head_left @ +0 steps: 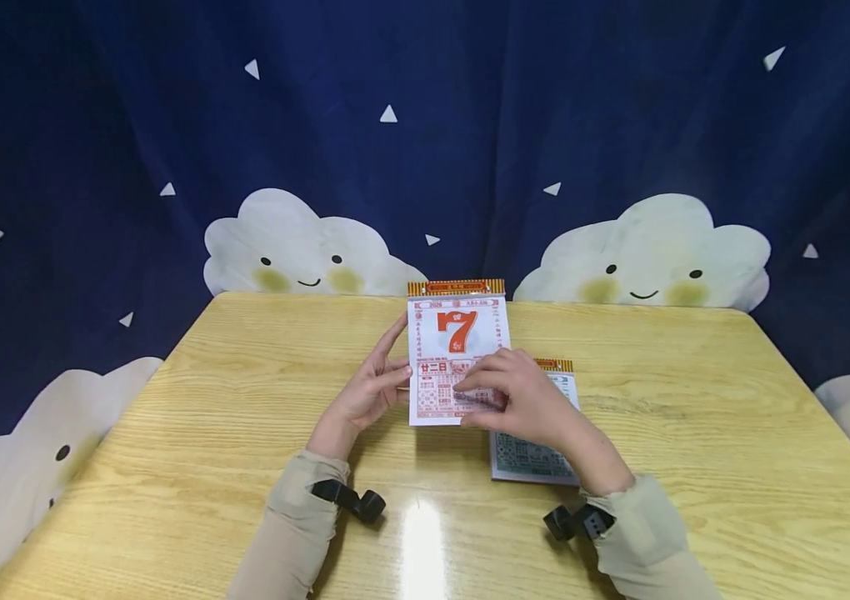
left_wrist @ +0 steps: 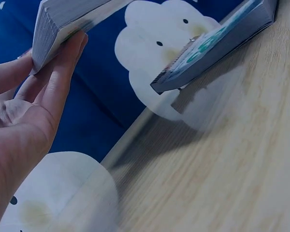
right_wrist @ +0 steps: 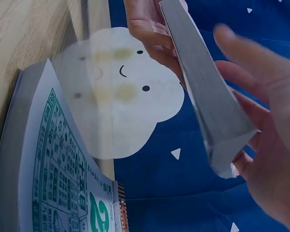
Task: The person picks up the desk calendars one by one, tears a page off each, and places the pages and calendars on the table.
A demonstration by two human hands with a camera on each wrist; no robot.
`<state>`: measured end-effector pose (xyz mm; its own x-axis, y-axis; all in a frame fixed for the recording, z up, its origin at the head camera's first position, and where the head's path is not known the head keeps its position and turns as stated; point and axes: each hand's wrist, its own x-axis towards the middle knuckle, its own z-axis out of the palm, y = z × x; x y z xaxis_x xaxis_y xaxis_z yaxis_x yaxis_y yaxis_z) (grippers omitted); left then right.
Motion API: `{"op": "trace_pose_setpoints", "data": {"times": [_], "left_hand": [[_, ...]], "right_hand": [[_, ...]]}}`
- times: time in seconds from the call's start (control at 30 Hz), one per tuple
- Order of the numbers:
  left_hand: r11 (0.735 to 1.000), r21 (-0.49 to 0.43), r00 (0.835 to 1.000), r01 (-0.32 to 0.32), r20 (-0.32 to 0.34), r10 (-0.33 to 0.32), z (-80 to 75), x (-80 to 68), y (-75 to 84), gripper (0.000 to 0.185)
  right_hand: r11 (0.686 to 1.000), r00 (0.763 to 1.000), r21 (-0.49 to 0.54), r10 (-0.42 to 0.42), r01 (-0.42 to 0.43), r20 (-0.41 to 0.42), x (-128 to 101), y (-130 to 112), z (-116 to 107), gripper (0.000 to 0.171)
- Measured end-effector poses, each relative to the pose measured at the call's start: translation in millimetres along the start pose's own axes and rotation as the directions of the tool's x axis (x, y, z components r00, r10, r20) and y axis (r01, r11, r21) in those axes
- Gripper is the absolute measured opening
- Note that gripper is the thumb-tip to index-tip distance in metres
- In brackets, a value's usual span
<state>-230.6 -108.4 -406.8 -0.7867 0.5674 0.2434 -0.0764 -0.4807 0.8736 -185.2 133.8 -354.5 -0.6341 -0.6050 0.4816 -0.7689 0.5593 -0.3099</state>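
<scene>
**Clerk:** Item one, largest: one wooden table [head_left: 245,433], backed by a dark blue cloud-print curtain [head_left: 170,125]. Item two: tear-off calendar pads, count two. The red calendar pad [head_left: 458,350], top sheet showing a big 7, you hold propped up off the table near its middle. The green calendar pad [head_left: 530,458] lies flat just to its right, partly under your right forearm.

**Checker:** And the hands?

**Clerk:** Count two. Your left hand [head_left: 365,396] braces the red pad's left edge with fingers straight and spread, the fingertips [left_wrist: 72,46] touching the stack's side. Your right hand [head_left: 522,400] has curled fingers on the lower front of the top sheet and, in the right wrist view, the thumb behind the pad's bottom corner, so it pinches the pad.

**Checker:** Step in hand?

**Clerk:** By my reading, you are working at the bottom edge of the red pad's top sheet, getting a purchase on it. The sheet looks not yet lifted clear.

**Checker:** What does the next move want?

**Clerk:** I judge it wants one leaf only parted from the stack. Keep your left hand steady against the edge so the pad does not tip, and slide the right fingertips lightly; a heavy grip would likely take several sheets.

**Checker:** Smallest items?

**Clerk:** Wrist cameras, two, one on each sleeve.
</scene>
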Motion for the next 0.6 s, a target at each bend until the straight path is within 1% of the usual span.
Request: {"op": "trace_pose_setpoints", "data": {"times": [0.1, 0.17, 0.27, 0.37, 0.47, 0.6], "left_hand": [[1.0, 0.0, 1.0, 0.009, -0.001, -0.009, 1.0, 0.6, -0.5, 0.077], [1.0, -0.001, 1.0, 0.012, -0.004, -0.012, 1.0, 0.4, -1.1, 0.077], [1.0, -0.014, 1.0, 0.017, -0.014, -0.017, 0.8, 0.7, -2.0, 0.077], [1.0, -0.021, 1.0, 0.015, -0.014, -0.015, 0.4, 0.8, -2.5, 0.077], [0.999, -0.031, 1.0, 0.009, -0.003, -0.009, 0.3, 0.4, -2.3, 0.077], [0.999, -0.05, 1.0, -0.007, 0.022, 0.008, -0.5, 0.2, -2.2, 0.075]], "right_hand": [[0.999, 0.997, -0.031, 0.017, -0.015, 0.071, -0.5, -1.5, -0.3, 0.045], [0.999, 0.995, -0.047, 0.031, -0.026, 0.097, -0.2, -2.5, 0.0, 0.045], [0.999, 0.995, -0.05, 0.025, -0.02, 0.099, 0.1, -4.0, 0.2, 0.035], [0.998, 0.996, -0.054, -0.001, 0.006, 0.086, 0.5, -4.5, 0.3, 0.024], [0.998, 0.997, -0.058, -0.027, 0.032, 0.075, 0.8, -5.6, -0.1, 0.016], [0.999, 0.998, -0.041, -0.02, 0.023, 0.063, 0.9, -7.9, 0.4, 0.007]]}}
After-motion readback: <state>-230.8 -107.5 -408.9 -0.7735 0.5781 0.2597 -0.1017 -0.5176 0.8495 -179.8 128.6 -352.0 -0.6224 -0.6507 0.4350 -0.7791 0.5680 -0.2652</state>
